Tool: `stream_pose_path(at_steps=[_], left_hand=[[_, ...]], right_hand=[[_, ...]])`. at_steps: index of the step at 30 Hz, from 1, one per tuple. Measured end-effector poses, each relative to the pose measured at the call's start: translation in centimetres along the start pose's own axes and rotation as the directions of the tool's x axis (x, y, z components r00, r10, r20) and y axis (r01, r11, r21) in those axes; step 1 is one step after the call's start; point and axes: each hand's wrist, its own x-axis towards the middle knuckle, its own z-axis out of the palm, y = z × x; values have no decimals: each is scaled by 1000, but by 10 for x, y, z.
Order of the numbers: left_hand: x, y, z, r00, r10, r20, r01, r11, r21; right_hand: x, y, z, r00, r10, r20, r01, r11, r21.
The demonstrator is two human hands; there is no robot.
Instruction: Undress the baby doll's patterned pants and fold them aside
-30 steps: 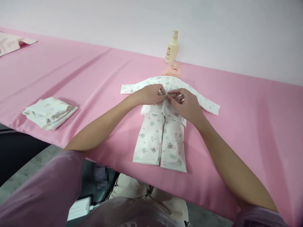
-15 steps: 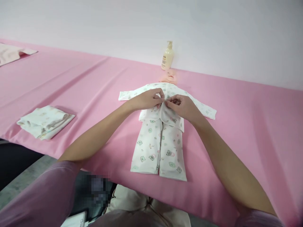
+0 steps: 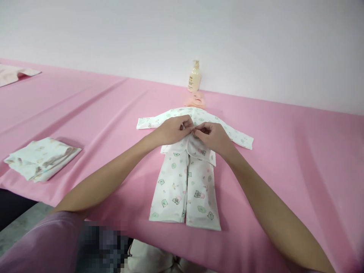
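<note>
Left hand [image 3: 170, 131], right hand [image 3: 215, 137] still meeting at chest of white animal-print cotton baby top [image 3: 199, 146]; fingertips pinching front edges together. Same spot as second ago; fastening seemingly unfinished.

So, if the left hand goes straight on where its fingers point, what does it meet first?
Most likely the right hand: the left hand points across the baby top, and their fingertips look nearly touching, though depth is unclear.

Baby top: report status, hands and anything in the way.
Left hand and right hand both pinching baby top at chest front. Top flat on pink table, sleeves spread. Lotion bottle, folded cloth well apart.
</note>
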Motion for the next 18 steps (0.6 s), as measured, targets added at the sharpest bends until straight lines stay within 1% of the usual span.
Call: stream_pose_path(at_steps=[2, 4, 6, 8, 10, 12, 15, 17, 18], left_hand=[[-1, 0, -4, 997, 13, 72, -11, 999, -31], [-1, -2, -10, 994, 0, 107, 6, 998, -56], [-1, -5, -15, 995, -40, 94, 46, 997, -63], [1, -9, -17, 995, -64, 76, 67, 997, -45], [3, -12, -17, 995, -47, 84, 48, 999, -12], [5, -14, -16, 995, -11, 98, 10, 1000, 10], [7, -17, -14, 994, 16, 111, -19, 999, 31], [6, -20, -15, 992, 1, 125, -6, 999, 42], [6, -21, -17, 991, -13, 133, 8, 999, 40]], right_hand=[[-4, -2, -2, 999, 2, 43, 0, 999, -34], [-8, -3, 0, 999, 11, 52, -8, 998, -64], [-10, -3, 5, 1000, 0, 10, 1, 994, -109], [-12, -2, 12, 998, -40, -43, 33, 985, -170], [-12, -2, 15, 996, -62, -59, 48, 975, -218], [-10, -3, 15, 999, -23, -48, 11, 973, -230], [-7, -7, 5, 997, 61, -56, -73, 968, -240], [-5, -9, -9, 994, 90, -57, -103, 956, -275], [-5, -8, -17, 995, 94, -37, -101, 951, -293]])
